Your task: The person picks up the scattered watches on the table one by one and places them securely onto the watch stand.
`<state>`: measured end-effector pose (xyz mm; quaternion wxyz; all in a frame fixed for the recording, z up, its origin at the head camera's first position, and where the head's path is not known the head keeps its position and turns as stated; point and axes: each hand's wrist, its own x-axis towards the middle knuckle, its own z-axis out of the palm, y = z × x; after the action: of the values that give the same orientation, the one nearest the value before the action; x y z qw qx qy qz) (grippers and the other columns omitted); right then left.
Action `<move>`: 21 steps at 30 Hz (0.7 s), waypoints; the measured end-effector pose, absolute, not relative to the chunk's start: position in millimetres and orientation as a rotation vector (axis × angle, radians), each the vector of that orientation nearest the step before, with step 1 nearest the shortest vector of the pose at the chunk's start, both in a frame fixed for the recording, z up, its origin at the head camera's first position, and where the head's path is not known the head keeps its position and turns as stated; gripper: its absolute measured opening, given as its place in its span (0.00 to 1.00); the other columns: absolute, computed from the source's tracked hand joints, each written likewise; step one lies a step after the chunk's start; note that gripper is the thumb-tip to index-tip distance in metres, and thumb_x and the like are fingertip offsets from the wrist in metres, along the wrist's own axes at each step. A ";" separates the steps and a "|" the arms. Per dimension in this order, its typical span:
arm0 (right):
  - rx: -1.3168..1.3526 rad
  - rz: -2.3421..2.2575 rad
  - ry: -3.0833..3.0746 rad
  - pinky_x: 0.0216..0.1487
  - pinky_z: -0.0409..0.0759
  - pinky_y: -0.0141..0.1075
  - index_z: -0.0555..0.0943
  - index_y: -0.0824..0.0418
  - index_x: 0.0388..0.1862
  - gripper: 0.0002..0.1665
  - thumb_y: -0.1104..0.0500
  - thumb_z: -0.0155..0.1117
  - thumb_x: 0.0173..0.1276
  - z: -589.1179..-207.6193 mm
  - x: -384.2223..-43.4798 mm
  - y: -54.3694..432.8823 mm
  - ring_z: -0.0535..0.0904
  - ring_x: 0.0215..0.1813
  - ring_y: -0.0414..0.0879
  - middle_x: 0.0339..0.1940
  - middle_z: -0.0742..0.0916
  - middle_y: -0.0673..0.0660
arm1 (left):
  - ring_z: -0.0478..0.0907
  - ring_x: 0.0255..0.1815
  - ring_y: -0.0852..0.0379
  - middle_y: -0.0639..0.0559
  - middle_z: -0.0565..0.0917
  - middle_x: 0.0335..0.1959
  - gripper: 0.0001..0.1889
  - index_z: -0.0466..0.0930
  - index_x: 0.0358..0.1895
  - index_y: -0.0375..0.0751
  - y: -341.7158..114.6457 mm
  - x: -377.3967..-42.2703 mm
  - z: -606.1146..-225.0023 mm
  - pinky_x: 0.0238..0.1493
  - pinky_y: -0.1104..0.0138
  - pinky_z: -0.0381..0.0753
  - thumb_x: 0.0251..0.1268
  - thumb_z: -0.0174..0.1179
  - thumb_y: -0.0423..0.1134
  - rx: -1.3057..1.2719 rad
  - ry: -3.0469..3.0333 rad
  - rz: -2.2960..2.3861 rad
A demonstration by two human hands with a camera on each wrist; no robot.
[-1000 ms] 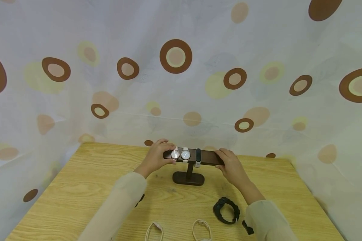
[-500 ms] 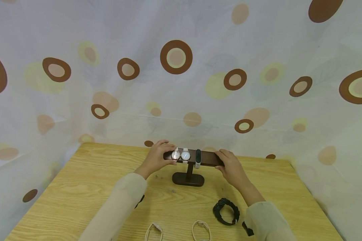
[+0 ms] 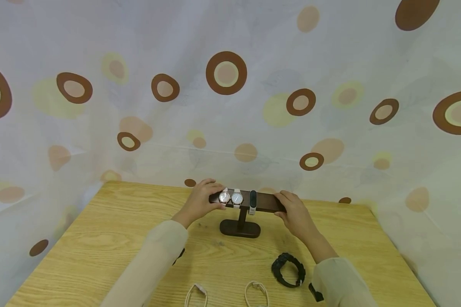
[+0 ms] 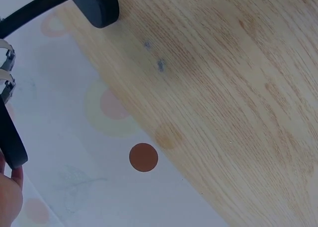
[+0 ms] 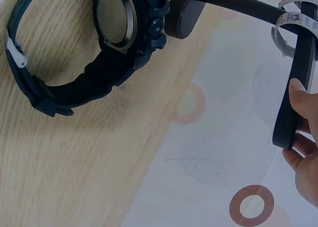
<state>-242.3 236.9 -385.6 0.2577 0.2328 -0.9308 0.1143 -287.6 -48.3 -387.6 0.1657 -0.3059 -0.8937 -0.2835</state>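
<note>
A dark brown watch stand (image 3: 265, 201) with a flat crossbar, a post and an oval base stands at the back of the table. My left hand (image 3: 200, 200) grips the bar's left end, thumb in front and fingers over the top. The right end is held by my right hand (image 3: 295, 213), its thumb and fingers on opposite sides in the right wrist view. On the bar sit a white-strapped watch (image 3: 224, 196) beside my left fingers, a second white-strapped watch (image 3: 237, 198), and a fitness band (image 3: 252, 199) with a dark face and pale strap.
A chunky black watch (image 3: 278, 261) lies on its side on the wooden table (image 3: 100, 238), in front of my right hand. Two thin cream loops, a left one (image 3: 201, 288) and a right one (image 3: 256, 283), lie near the bottom edge. A patterned cloth (image 3: 230, 119) hangs behind.
</note>
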 end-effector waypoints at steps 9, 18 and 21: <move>0.630 0.314 -2.524 0.56 0.76 0.50 0.76 0.70 0.54 0.30 0.65 0.72 0.50 -384.7 -241.3 234.9 0.75 0.54 0.61 0.50 0.80 0.67 | 0.67 0.64 0.43 0.43 0.80 0.54 0.30 0.78 0.55 0.36 -48.6 -287.4 -385.7 0.65 0.45 0.65 0.44 0.70 0.45 -0.866 -2.572 -0.834; 0.624 0.329 -2.499 0.54 0.77 0.51 0.75 0.72 0.53 0.30 0.66 0.72 0.50 -388.4 -239.5 234.8 0.74 0.53 0.62 0.50 0.79 0.68 | 0.67 0.64 0.43 0.44 0.80 0.55 0.31 0.77 0.57 0.38 -48.1 -282.9 -382.4 0.65 0.45 0.65 0.47 0.68 0.48 -0.859 -2.612 -0.735; 0.628 0.340 -2.487 0.54 0.77 0.50 0.75 0.73 0.54 0.30 0.67 0.72 0.50 -390.4 -240.7 235.2 0.74 0.53 0.62 0.49 0.79 0.68 | 0.66 0.65 0.43 0.44 0.79 0.56 0.31 0.76 0.57 0.39 -47.5 -280.7 -380.4 0.65 0.44 0.64 0.47 0.68 0.46 -0.848 -2.614 -0.744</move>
<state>-240.7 235.2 -390.4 0.2737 0.2334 -0.9244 0.1265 -280.7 -47.5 -380.4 0.1467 -0.2947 -0.9082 -0.2585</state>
